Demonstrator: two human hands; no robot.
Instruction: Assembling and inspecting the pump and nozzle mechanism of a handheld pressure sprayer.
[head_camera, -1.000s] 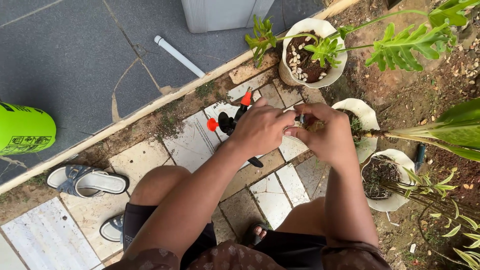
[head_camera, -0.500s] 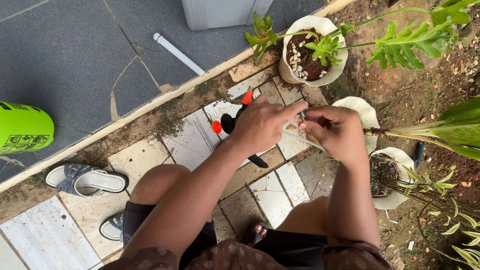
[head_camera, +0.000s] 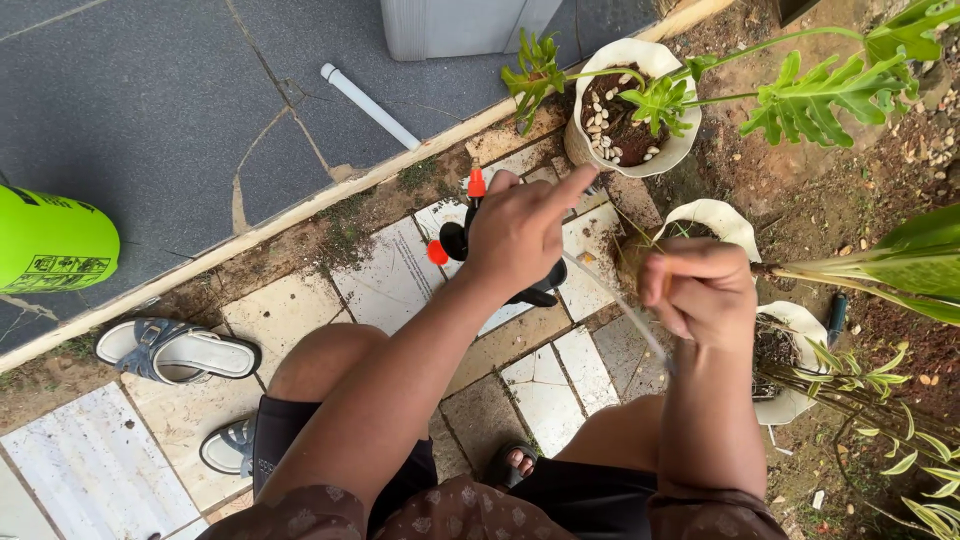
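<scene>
My left hand hovers over the tiles with the forefinger stretched out and the other fingers curled on the end of a thin pale strand. The strand slants down to the right past my right wrist. My right hand is closed in a fist around a small plant; its brown root clump shows at the left of the fist. Black pruning shears with red-orange tips lie on the tiles, partly hidden under my left hand.
Three white pots: one with soil and pebbles at the back, one behind my right hand, one at the right. Leafy plants reach over them. A green container, sandals and a white pipe lie to the left.
My hands were together over the small plant. They have drawn apart: the right hand moved right and down, and the strand now stretches out from the left hand.
</scene>
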